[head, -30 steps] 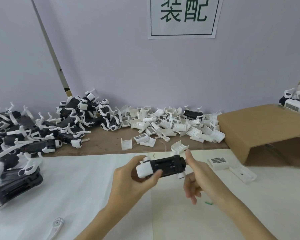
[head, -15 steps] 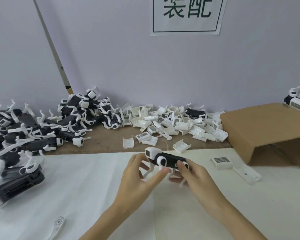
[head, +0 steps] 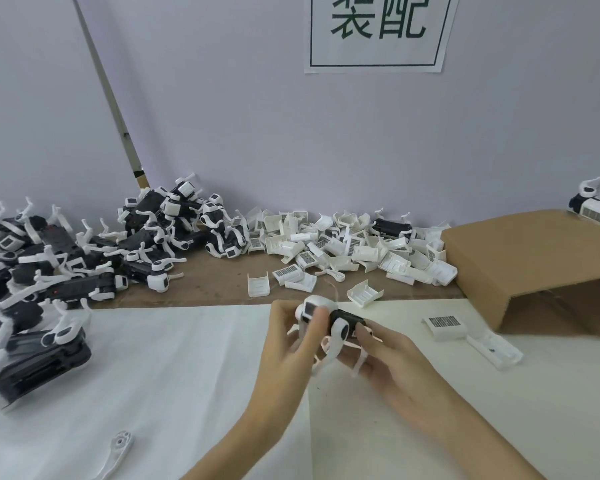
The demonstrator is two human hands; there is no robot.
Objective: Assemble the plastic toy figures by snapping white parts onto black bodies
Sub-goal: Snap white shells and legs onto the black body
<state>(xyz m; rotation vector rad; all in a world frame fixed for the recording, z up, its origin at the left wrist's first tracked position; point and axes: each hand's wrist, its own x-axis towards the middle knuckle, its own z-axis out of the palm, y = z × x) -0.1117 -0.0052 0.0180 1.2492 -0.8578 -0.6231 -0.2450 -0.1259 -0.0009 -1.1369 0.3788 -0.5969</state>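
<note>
Black toy figure (head: 340,322) gripped between left hand (head: 288,344) and right hand (head: 392,358) fingers.

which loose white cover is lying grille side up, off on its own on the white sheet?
The white cover right of both hands, just before the cardboard box. Its dark grid faces up and it lies on the white sheet; the other loose covers sit on the brown board by the wall.

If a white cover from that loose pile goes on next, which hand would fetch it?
Probably the right hand: the loose white covers lie on its side, while the left hand grips the toy figure by its white head end.
</note>
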